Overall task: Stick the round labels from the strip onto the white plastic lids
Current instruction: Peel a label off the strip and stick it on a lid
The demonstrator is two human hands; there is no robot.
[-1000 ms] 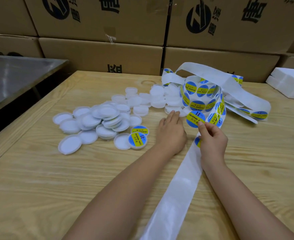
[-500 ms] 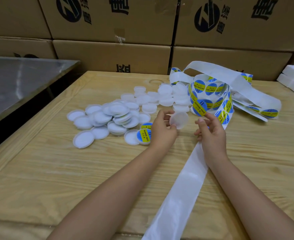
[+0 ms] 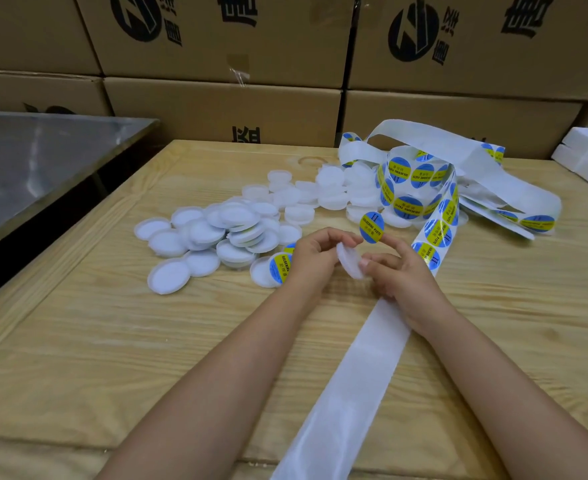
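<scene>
The left hand (image 3: 311, 258) pinches a bare lid (image 3: 349, 261) on edge over the table (image 3: 112, 341); the right hand (image 3: 399, 268) steadies it, a peeled label (image 3: 371, 227) stuck on one fingertip. I'd centre the label, then press outward. The lid's face is turned away, and the strip (image 3: 427, 202) tangles far right.

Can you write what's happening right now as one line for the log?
left hand: holds round white plastic lid | right hand: holds peeled round blue-yellow label above lid | label not yet stuck
</scene>
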